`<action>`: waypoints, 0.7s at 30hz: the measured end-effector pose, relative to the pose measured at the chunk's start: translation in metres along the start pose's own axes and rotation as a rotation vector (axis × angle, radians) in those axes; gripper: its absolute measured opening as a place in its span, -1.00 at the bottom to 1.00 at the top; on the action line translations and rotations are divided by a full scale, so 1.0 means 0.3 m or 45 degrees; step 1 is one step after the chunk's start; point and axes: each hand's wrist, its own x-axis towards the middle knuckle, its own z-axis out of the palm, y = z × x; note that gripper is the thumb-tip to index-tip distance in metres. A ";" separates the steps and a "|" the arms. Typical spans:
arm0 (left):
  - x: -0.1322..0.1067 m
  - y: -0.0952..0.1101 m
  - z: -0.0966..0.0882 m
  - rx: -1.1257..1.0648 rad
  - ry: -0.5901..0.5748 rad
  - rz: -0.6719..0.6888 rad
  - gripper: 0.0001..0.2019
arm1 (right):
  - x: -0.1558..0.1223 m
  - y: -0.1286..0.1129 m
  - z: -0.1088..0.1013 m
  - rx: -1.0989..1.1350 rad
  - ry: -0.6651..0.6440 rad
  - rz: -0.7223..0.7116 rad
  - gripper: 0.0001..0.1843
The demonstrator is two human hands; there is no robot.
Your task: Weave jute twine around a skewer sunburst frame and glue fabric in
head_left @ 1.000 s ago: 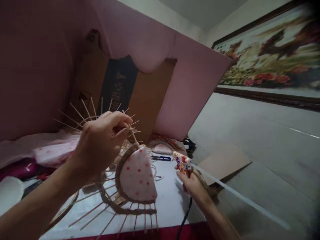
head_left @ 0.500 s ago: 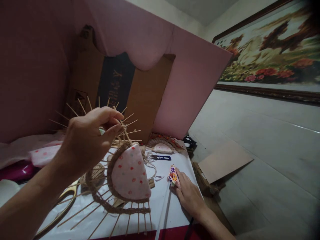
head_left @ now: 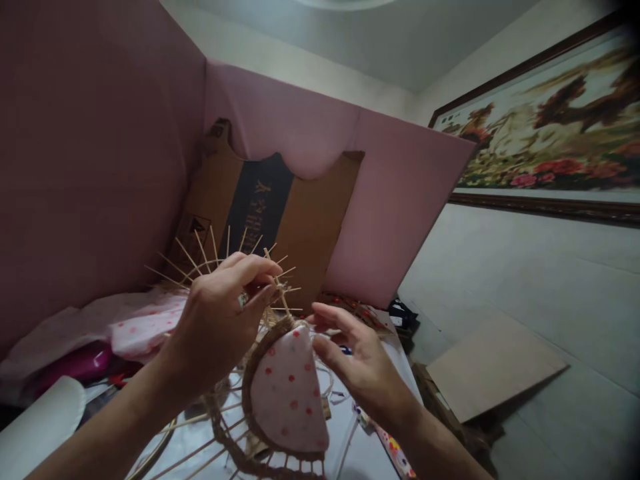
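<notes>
A half-round piece of white cloth with red dots (head_left: 290, 393) is edged with a brown twine band (head_left: 253, 373), and thin wooden sticks (head_left: 185, 460) fan out from it. My left hand (head_left: 230, 313) pinches one thin stick (head_left: 284, 303) at the top corner of this piece, holding it up above the table. Close to the cloth's upper right edge is my right hand (head_left: 363, 360), its thumb and fingers apart, with nothing seen between them. A floral-patterned thing (head_left: 397, 457) lies below my right wrist, partly hidden, near a whitish rod (head_left: 349, 433).
A pink panel (head_left: 390, 207) stands behind with a cardboard sheet (head_left: 320, 227) leaning on it. Dotted cloth (head_left: 145, 333), a purple shiny object (head_left: 90, 360) and a white dish-like object (head_left: 45, 427) lie left. A brown board (head_left: 495, 367) rests against the wall at right.
My right hand has let go of the floral-patterned thing and moved up to the cloth's upper edge. My left hand keeps its pinch. The camera view has tilted upward.
</notes>
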 end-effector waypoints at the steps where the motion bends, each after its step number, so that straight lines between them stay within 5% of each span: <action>1: -0.001 0.000 -0.001 -0.006 0.002 0.004 -0.92 | 0.023 -0.011 0.031 0.127 -0.068 0.050 -0.48; 7: -0.005 -0.005 0.008 -0.025 0.024 0.006 -0.91 | 0.062 -0.034 0.109 0.443 -0.138 0.088 -0.63; 21: -0.010 0.014 0.004 -0.055 0.030 0.017 -0.92 | 0.049 -0.084 0.085 0.065 -0.132 -0.405 -0.47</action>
